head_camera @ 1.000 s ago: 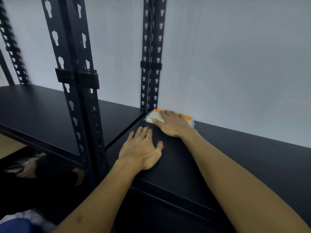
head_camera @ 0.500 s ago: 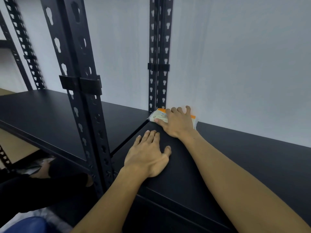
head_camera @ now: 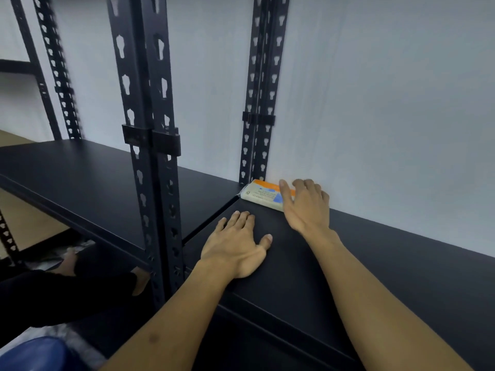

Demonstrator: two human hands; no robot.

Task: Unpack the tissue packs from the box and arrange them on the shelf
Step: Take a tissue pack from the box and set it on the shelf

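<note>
Black shelf (head_camera: 388, 263): tissue pack (head_camera: 261, 194) just left of loose, empty right grip (head_camera: 305, 204).

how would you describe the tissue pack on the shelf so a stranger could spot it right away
Find the black metal shelf against the pale wall, then follow it to the rear slotted black upright post. At the post's foot lies the flat white tissue pack with an orange band and blue print, beside the right hand; it is the only light, coloured item there.

Plain pale wall (head_camera: 375, 103) behind, kinda bluish in the soft light. Black slotted metal posts (head_camera: 146, 103) running up in front of it, more posts (head_camera: 261, 89) further back. Tan floor (head_camera: 32, 226) showing down at left.
</note>
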